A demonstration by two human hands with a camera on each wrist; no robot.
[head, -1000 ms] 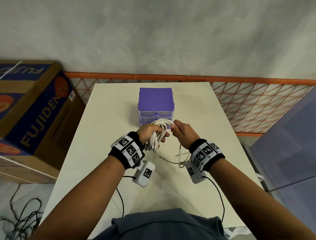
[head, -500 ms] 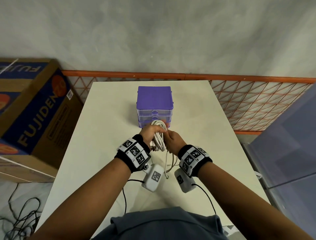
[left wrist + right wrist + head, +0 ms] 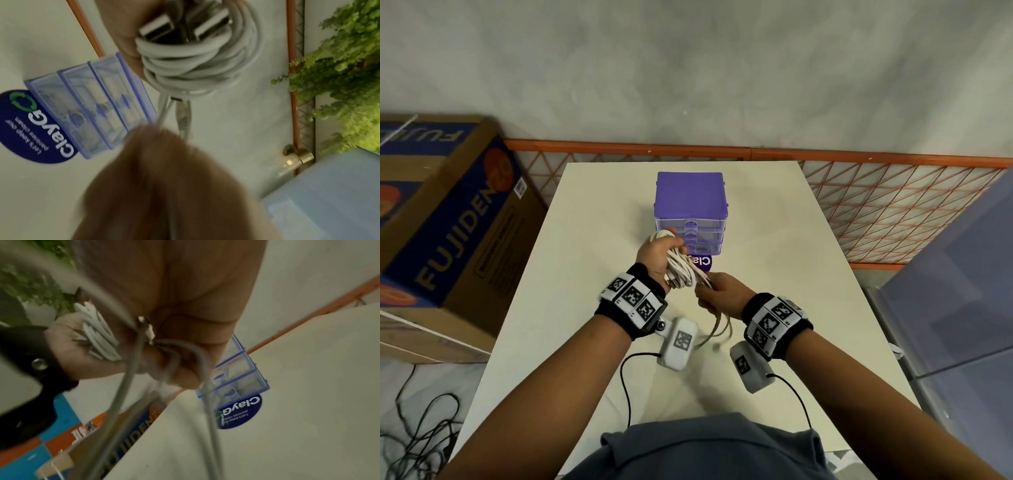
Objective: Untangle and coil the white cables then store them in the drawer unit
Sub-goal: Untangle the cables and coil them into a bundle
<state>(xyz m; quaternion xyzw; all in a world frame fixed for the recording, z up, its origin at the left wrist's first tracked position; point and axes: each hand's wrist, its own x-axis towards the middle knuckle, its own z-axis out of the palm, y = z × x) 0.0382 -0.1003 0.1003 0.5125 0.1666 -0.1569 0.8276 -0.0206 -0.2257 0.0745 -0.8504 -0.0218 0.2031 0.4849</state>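
Note:
My left hand [image 3: 659, 255] grips a bundle of coiled white cables [image 3: 678, 265], held just in front of the purple drawer unit [image 3: 690, 202]. The left wrist view shows the coil [image 3: 197, 65] wound in several loops, with two USB plugs tucked inside. My right hand [image 3: 719, 294] sits just right of and below the coil and pinches the loose cable tails [image 3: 719, 327], which hang down in loops toward the table [image 3: 585, 240]. In the right wrist view those tails [image 3: 131, 369] run through my curled fingers. All three drawers [image 3: 92, 110] look shut.
A round blue ClayG sticker [image 3: 702, 262] lies on the table in front of the drawer unit. A large cardboard box [image 3: 441, 219] stands left of the table, an orange mesh fence [image 3: 876, 212] runs behind it, and a grey cabinet [image 3: 962, 291] stands at the right. Black wires lie on the floor at left.
My right hand has dropped from the top of the coil to below it, drawing the loose tails down. My left hand has kept its grip and lifted the coil slightly toward the drawers.

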